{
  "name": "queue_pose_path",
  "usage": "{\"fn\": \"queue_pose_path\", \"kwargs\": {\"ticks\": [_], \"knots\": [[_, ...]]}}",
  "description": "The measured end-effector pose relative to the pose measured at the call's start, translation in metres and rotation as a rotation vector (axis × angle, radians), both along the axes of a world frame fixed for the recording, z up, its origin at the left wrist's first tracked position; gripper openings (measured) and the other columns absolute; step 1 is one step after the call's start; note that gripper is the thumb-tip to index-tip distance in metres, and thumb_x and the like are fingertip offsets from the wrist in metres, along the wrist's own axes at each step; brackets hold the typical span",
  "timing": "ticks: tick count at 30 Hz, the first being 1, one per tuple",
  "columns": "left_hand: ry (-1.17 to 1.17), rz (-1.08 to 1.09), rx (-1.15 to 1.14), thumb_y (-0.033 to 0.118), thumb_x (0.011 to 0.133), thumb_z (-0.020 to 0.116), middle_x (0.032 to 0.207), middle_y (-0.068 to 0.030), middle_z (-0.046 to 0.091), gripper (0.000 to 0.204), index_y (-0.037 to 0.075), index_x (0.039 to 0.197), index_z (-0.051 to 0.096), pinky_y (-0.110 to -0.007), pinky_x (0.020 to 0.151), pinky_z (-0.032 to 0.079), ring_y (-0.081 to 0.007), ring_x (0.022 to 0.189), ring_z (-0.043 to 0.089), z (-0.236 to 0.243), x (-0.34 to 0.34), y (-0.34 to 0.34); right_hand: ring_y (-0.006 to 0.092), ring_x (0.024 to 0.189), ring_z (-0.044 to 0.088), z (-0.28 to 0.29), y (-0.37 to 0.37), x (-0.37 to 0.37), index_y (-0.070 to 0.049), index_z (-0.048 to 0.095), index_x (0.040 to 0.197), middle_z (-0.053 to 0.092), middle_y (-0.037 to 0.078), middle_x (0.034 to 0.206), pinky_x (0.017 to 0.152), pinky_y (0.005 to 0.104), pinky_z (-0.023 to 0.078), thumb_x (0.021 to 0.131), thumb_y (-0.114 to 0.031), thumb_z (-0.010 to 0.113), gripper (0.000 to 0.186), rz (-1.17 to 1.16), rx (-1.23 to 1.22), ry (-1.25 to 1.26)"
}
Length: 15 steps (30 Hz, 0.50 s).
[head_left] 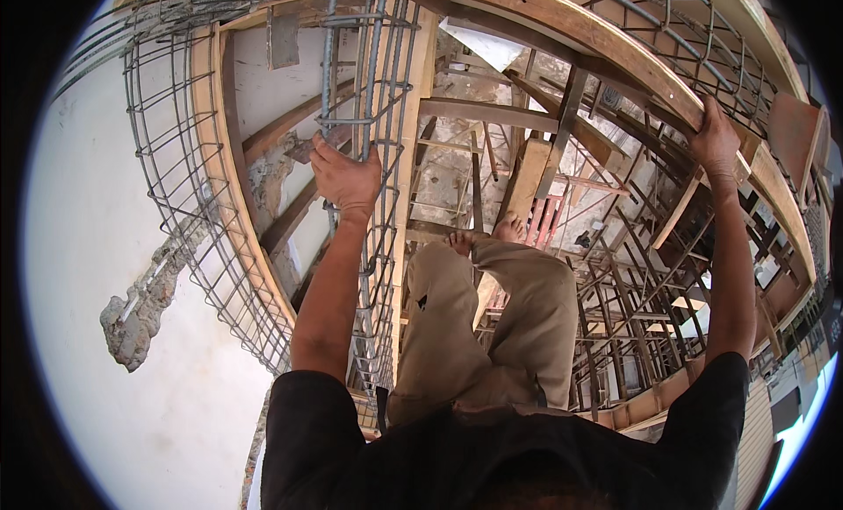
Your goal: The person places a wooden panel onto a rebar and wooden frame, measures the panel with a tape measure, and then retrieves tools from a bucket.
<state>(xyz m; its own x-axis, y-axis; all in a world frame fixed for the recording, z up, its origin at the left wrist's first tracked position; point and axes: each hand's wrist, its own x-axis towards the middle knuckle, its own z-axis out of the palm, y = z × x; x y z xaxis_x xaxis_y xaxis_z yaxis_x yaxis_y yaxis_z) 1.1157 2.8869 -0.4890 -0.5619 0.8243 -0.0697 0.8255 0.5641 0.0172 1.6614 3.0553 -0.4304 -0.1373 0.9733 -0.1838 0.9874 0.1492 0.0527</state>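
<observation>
My left hand (347, 178) is closed around a bar of the long steel rebar cage (367, 247), which runs away from me beside a pale timber board (413, 132). A small dark flat piece (301, 150) shows at its fingertips; whether the hand touches that piece I cannot tell. At the far right my right hand (716, 140) grips the edge of a curved-looking wooden formwork plank (632, 58), with the arm stretched out. Between my arms, my legs in tan trousers (518, 308) are bent, and my bare feet (507, 227) rest near a narrow timber beam (529, 176).
Another rebar cage (189, 159) lies along the white wall (97, 220) on the left, by a broken concrete strip (145, 312). Open gaps between the beams drop to a lower floor (443, 181). Many upright wooden props (628, 312) stand below on the right.
</observation>
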Motion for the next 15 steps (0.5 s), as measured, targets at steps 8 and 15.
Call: {"fn": "queue_pose_path", "kwargs": {"ticks": [8, 15], "knots": [[-0.008, -0.075, 0.055, 0.033, 0.065, 0.083, 0.111, -0.0200, 0.050, 0.097, -0.002, 0.139, 0.032, -0.047, 0.085, 0.048, -0.0391, 0.102, 0.054, 0.001, -0.001, -0.004, 0.0374, 0.094, 0.065, -0.004, -0.005, 0.007, -0.015, 0.050, 0.126, 0.067, 0.014, 0.105, 0.077, 0.0464, 0.052, 0.070, -0.024, 0.078, 0.064, -0.023, -0.035, -0.055], [-0.002, 0.002, 0.021, 0.032, 0.068, 0.082, 0.114, -0.0196, 0.051, 0.093, -0.001, 0.140, 0.033, -0.048, 0.086, 0.048, -0.0385, 0.105, 0.054, -0.001, 0.006, -0.009, 0.0399, 0.099, 0.064, -0.019, -0.009, 0.013, -0.018, 0.048, 0.130, 0.067, 0.016, 0.109, 0.080, 0.0483, 0.052, 0.072, -0.018, 0.074, 0.064, -0.002, 0.065, -0.009]]}}
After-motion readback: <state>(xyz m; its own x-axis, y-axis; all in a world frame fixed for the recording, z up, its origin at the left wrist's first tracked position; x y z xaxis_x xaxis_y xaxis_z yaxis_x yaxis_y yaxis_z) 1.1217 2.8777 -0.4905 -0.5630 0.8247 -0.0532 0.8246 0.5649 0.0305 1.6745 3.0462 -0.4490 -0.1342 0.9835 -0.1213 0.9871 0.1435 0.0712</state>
